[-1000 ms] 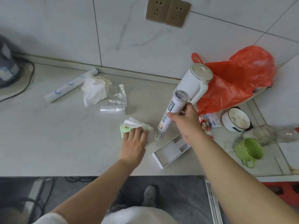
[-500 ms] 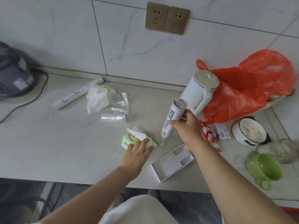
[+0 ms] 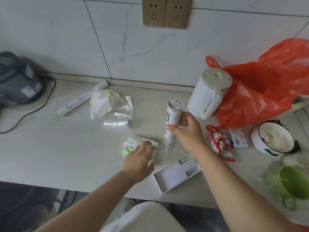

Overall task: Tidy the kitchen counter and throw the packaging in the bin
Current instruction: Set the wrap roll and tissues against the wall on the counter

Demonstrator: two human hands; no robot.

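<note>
On the pale counter [image 3: 50, 154] a tall white printed tube [image 3: 172, 121] stands upright, and my right hand [image 3: 187, 133] grips its upper half. My left hand [image 3: 138, 158] rests with loosely curled fingers on a crumpled green-and-white wrapper [image 3: 133, 144], left of the tube. An open white cardboard box [image 3: 177, 173] lies near the front edge, between my forearms. Further back lie crumpled white paper [image 3: 100, 104], clear plastic film [image 3: 120, 114] and a long white roll [image 3: 82, 99]. A red snack packet [image 3: 220, 143] and a small pale-blue box [image 3: 237, 138] lie to the right.
A white kettle [image 3: 209, 94] stands behind the tube, against a red plastic bag [image 3: 267, 84]. A white bowl [image 3: 274, 138] and a green mug [image 3: 291, 185] sit at the right. A dark appliance [image 3: 15, 81] with a cable is at the far left. Wall sockets [image 3: 166, 13] are above.
My right hand has set the tube more upright and slid higher on it. My left hand stays on the green wrapper. The camera has moved closer and tilted.
</note>
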